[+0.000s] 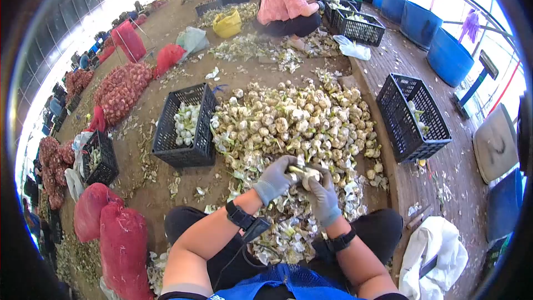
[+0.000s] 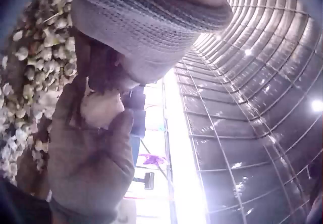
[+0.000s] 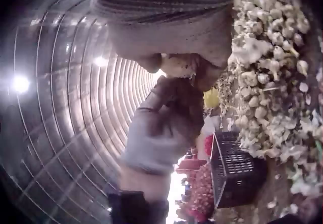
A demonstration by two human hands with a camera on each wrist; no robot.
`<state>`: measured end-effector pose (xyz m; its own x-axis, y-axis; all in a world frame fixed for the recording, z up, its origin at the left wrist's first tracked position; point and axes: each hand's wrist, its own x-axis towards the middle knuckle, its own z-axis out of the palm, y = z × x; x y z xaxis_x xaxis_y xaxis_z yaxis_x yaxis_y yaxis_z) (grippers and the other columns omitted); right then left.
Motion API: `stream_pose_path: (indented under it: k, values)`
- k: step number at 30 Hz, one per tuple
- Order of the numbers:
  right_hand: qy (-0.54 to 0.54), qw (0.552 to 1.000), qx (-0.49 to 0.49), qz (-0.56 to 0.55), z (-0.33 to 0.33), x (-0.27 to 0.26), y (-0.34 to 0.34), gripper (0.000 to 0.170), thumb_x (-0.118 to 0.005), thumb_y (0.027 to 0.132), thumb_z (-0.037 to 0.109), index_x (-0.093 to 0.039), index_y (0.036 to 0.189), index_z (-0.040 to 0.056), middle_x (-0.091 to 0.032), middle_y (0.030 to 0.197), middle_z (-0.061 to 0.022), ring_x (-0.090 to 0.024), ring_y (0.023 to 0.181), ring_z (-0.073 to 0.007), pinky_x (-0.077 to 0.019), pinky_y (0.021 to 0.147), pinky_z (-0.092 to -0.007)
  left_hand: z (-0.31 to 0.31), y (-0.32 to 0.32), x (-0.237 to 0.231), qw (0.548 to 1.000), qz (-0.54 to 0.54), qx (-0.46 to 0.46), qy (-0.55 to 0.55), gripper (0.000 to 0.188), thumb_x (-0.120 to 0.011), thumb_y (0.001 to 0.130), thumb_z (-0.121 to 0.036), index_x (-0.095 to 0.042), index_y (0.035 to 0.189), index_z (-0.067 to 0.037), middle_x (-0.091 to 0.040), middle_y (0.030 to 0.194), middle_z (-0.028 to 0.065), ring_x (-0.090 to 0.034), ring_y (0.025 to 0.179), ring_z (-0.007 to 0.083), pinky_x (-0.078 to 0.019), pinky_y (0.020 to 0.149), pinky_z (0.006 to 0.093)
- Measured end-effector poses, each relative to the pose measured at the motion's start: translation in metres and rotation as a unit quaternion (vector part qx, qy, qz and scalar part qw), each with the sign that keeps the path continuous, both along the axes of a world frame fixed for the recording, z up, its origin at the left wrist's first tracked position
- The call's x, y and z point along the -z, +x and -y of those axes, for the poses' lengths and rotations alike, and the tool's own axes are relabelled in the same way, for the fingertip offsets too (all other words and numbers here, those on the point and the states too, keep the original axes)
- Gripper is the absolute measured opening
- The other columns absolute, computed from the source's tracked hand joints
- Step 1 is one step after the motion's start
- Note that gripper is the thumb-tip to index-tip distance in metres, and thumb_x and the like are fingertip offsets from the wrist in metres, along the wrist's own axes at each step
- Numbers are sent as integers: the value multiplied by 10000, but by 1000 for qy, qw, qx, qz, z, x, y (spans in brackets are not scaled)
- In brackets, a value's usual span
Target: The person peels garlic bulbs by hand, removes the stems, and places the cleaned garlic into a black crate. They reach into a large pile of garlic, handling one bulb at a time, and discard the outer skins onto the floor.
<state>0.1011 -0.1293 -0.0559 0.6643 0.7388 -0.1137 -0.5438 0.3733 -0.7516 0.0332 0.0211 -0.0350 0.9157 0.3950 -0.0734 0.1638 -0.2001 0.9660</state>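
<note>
Both hands wear grey gloves and meet over the near side of a garlic heap (image 1: 294, 116). The right hand (image 1: 324, 195) grips a garlic bulb (image 1: 312, 176) between thumb and fingers; in the left wrist view the pale bulb (image 2: 102, 109) shows between the two gloves. The left hand (image 1: 275, 180) pinches the stem end of the same bulb. In the right wrist view the bulb (image 3: 177, 66) is partly hidden by the fingers. Loose peelings (image 1: 288, 233) lie below the hands, between the legs.
A black crate (image 1: 186, 155) with white bulbs stands left of the heap, another crate (image 1: 416, 143) on the boards at right. Red sacks (image 1: 123, 244) lie at left, a white cloth (image 1: 433, 255) at lower right. A person in pink (image 1: 282, 1) sits beyond the heap.
</note>
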Motion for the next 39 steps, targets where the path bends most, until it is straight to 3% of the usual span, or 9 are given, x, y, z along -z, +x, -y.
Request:
stream_pose_path:
  k: [5, 11, 19, 22, 25, 31, 33, 35, 39]
  values:
    - [-151, 838, 163, 498, 2, 5, -12, 587, -792, 701, 87, -462, 1182, 25, -521, 1142, -106, -520, 1055, -216, -429, 909, -330, 23, -28, -1, 878, 112, -119, -450, 234, -544, 941, -195, -574, 1130, -61, -616, 1025, 9, -578, 923, 97, -486, 817, 265]
    - [-182, 674, 224, 680, 13, -5, -18, 509, -816, 645, 177, -530, 1054, 79, -490, 1151, -195, -558, 994, -385, -500, 783, -422, 46, -35, -12, 923, 132, -145, -331, 343, -582, 919, -172, -530, 1237, -55, -598, 1113, 8, -556, 974, 74, -467, 857, 251]
    - [-200, 708, 207, 645, 16, -3, -18, 547, -830, 621, 176, -518, 1056, 63, -500, 1123, -185, -560, 997, -358, -494, 809, -392, 50, -42, -3, 968, 175, -140, -116, 476, -539, 912, -24, -397, 1366, -6, -531, 1265, 58, -510, 1084, 96, -410, 938, 237]
    - [-128, 894, 99, 419, 13, -2, -19, 601, -807, 686, 204, -470, 1142, 4, -531, 1129, -123, -549, 1013, -223, -430, 911, -321, 48, -44, 3, 968, 196, -148, -49, 474, -484, 871, 76, -416, 1338, 21, -542, 1253, 88, -524, 1087, 118, -408, 940, 238]
    - [-27, 973, 58, 223, 12, -11, -16, 595, -749, 765, 210, -444, 1223, -15, -534, 1149, -102, -539, 1014, -189, -417, 923, -303, 53, -43, 2, 963, 208, -170, 4, 407, -423, 820, 121, -509, 1212, 52, -604, 1135, 90, -563, 1000, 122, -441, 886, 249]
    - [-37, 994, -24, 96, 12, 0, 1, 405, -422, 978, 321, -501, 1206, -4, -587, 1041, -78, -555, 931, -128, -449, 842, -269, 68, -48, -3, 956, 203, -82, 196, 249, -473, 789, 94, -559, 996, -14, -616, 942, 42, -572, 882, 104, -459, 799, 239]
    - [-101, 984, -49, 138, 14, 5, 4, 451, -384, 989, 389, -539, 1168, 6, -613, 953, -54, -578, 848, -115, -466, 790, -257, 69, -47, -10, 962, 195, -61, 182, 250, -450, 795, 110, -559, 971, -30, -626, 912, 44, -588, 859, 123, -468, 775, 249]
    - [-118, 980, -74, 142, 16, 5, 7, 520, -408, 964, 464, -540, 1177, 8, -616, 923, -49, -587, 789, -110, -477, 734, -245, 57, -46, -6, 980, 157, -17, -118, 266, -424, 808, 128, -558, 973, -33, -634, 914, 53, -593, 843, 131, -475, 770, 254]
    - [-124, 970, -161, 133, 17, -28, -2, 718, -387, 908, 608, -467, 1294, 7, -637, 966, -69, -555, 732, -47, -438, 551, -199, 29, -45, -3, 980, 126, -104, -111, 289, -373, 828, 133, -557, 977, -31, -629, 954, 47, -585, 863, 118, -475, 799, 251]
